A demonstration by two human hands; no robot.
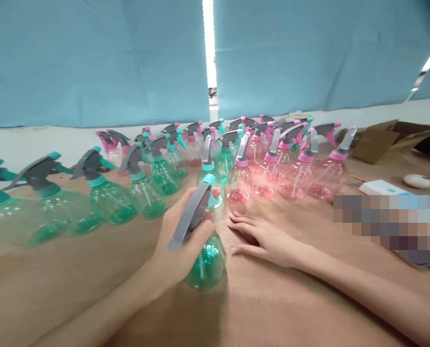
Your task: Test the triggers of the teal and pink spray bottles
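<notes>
My left hand (178, 241) is wrapped round the neck of a green spray bottle (205, 262) with a grey trigger head, holding it tilted just above the brown table (92, 274). My right hand (263, 236) lies flat on the table beside it, fingers stretched out toward the left and holding nothing. Just beyond both hands stands a row of green spray bottles (146, 193) on the left and pink spray bottles (301, 173) on the right, several of each, all with grey triggers.
A blue curtain (92, 58) hangs behind the table. At the right are an open cardboard box (381, 140), a white flat box (379, 187), a white mouse-like object (418, 180) and a blurred-out patch (391, 226).
</notes>
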